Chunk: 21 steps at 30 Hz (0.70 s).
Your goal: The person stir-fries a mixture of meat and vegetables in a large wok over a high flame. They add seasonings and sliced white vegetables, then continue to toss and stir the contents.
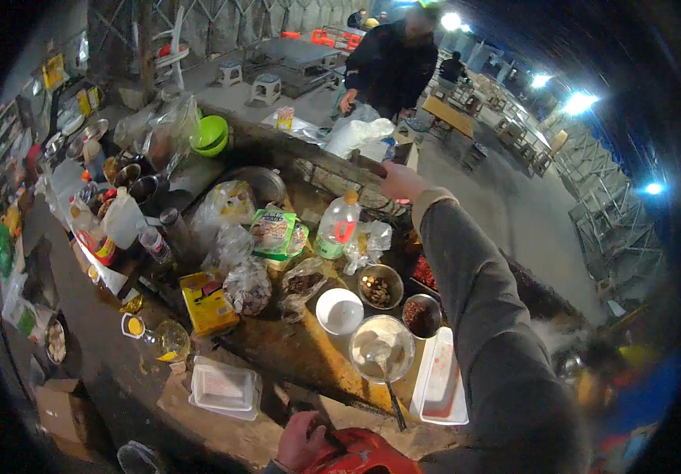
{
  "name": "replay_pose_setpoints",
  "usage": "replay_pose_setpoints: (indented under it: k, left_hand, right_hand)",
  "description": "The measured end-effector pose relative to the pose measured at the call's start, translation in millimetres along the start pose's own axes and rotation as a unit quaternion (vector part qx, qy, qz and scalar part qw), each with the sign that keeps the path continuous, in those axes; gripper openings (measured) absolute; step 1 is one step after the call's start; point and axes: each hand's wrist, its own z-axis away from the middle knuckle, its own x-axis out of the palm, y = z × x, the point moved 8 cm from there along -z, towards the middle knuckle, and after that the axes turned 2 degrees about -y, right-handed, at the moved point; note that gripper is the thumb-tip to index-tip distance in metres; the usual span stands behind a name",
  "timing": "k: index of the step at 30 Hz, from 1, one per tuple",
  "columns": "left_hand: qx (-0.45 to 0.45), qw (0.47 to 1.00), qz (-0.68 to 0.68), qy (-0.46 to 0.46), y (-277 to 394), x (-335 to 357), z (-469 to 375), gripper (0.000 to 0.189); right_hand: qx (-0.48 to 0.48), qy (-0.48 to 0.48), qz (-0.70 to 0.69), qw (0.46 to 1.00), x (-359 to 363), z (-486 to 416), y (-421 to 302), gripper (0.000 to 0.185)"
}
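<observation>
My right hand [403, 182] reaches out over the far ledge of the counter, beside a dark board-like edge [367, 163]; whether its fingers grip that edge cannot be made out. Close to my body, my left hand [304, 438] is half curled beside a red garment [370, 453], its grip unclear. Between the hands stand a white bowl [340, 311], a metal bowl of brown pieces [379, 287], and a smaller metal bowl of dark red flakes [421, 316]. A spoon [391, 394] rests in a basin of pale powder [398, 338]. My right sleeve partly hides a tray of red bits [424, 272].
A person [392, 62] stands beyond the ledge near white plastic bags [359, 137]. Around the counter are a clear plastic bottle [337, 228], a yellow box [207, 303], an oil bottle [168, 339], stacked plastic trays [225, 385] and a long white tray [442, 379]. Green bowls [210, 136] stand far left.
</observation>
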Motion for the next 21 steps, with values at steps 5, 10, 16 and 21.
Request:
replay_pose_setpoints:
  k: [5, 10, 16, 21]
  left_hand:
    - [-0.051, 0.997, 0.02, 0.051, -11, -20, 19, 0.039]
    - [-0.087, 0.996, 0.021, 0.028, -10, -34, 9, 0.038]
    - [-0.103, 0.994, 0.022, -0.011, 13, -26, -3, 0.04]
    - [-0.085, 0.992, 0.033, -0.089, 24, 6, -7, 0.038]
  right_hand:
    - [0.021, 0.004, -0.086, 0.996, 13, -20, -20, 0.043]
    - [0.025, 0.023, 0.002, 0.999, 19, -38, -13, 0.045]
    - [-0.163, -0.062, 0.395, 0.902, 29, -29, -29, 0.015]
    - [-0.177, 0.044, 0.089, 0.979, 26, 35, -45, 0.017]
